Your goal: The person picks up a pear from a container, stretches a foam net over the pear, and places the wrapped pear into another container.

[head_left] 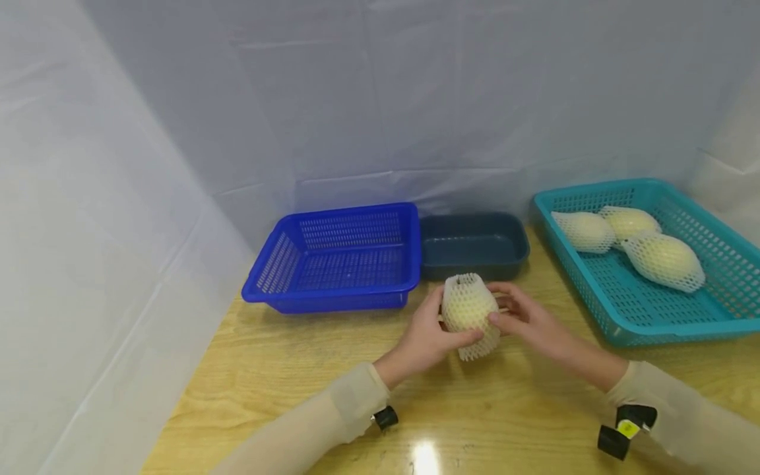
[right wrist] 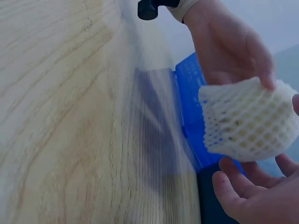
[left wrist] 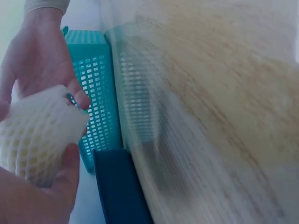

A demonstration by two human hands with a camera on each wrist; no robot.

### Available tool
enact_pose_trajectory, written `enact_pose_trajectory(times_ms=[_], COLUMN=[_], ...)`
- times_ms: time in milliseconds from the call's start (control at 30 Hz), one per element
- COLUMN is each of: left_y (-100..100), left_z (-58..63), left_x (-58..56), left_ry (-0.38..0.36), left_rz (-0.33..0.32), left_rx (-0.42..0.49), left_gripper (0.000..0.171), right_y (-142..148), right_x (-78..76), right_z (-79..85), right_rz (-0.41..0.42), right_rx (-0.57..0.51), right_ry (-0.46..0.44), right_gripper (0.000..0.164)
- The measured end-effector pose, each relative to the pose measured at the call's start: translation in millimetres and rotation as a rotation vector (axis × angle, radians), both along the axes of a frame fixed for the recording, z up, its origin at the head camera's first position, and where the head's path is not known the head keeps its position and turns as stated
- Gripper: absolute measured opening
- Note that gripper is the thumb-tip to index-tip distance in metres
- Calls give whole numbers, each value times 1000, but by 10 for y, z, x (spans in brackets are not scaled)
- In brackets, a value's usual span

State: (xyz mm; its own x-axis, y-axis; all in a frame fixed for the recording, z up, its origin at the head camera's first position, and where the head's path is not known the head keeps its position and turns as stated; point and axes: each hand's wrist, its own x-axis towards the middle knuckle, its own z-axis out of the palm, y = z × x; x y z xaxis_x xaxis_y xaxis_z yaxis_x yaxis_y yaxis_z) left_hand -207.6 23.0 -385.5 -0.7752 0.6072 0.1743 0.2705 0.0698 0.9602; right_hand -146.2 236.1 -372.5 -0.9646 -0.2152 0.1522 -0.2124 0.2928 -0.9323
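A pale yellow fruit point(head_left: 469, 310) in a white foam net sleeve is held between both hands above the table. My left hand point(head_left: 424, 340) grips it from the left, thumb across its lower front. From the right, my right hand point(head_left: 528, 323) pinches its side, thumb in front and fingers partly hidden behind. In the left wrist view, the sleeve's end point(left wrist: 70, 112) extends past the fruit, near the fingers. The right wrist view has the netted fruit point(right wrist: 252, 121) between the left hand point(right wrist: 233, 46) above and the right hand point(right wrist: 261, 200) below.
Behind the hands stand a blue slotted basket point(head_left: 338, 290) and a dark teal tub point(head_left: 475, 270), side by side. At the right, a turquoise basket point(head_left: 623, 333) contains three netted fruits point(head_left: 665, 260). White sheeting point(head_left: 386, 99) hangs behind the wooden table point(head_left: 285, 369).
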Motion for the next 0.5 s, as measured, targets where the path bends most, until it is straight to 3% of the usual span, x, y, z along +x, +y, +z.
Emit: enact_pose_trajectory(times_ms=[367,500], left_y=[-81,-105], left_z=[53,57], left_x=[-13,-11], left_ry=[-122,-106], left_rz=[-115,-108], left_rx=[88,72], left_gripper=[70,67], right_y=[38,16], right_x=[-3,-2], right_z=[57,59], right_rz=[69,34], right_rx=[-54,-44], right_ry=[-103,-120], right_gripper=[62,62])
